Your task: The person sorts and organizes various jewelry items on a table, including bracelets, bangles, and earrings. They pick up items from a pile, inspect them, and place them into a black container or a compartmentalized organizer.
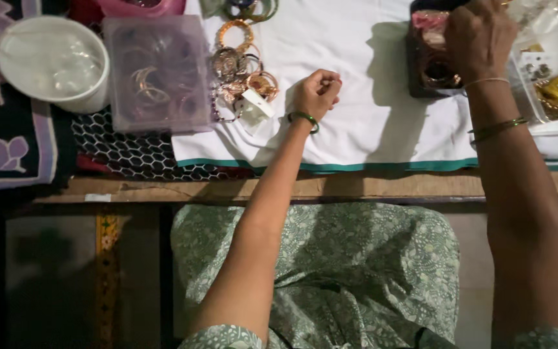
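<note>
Resting on the white cloth (356,97), your left hand (316,92) is curled shut; whether it holds anything, you cannot tell. Farther off, your right hand (479,35) grips the rim of the dark box (421,71) of bangles: probably light, stiff and rattly, best held by its walls. The bench (330,186) is crowded.

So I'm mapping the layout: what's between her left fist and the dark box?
Head view: only bare white cloth between the left hand and dark box.
</note>
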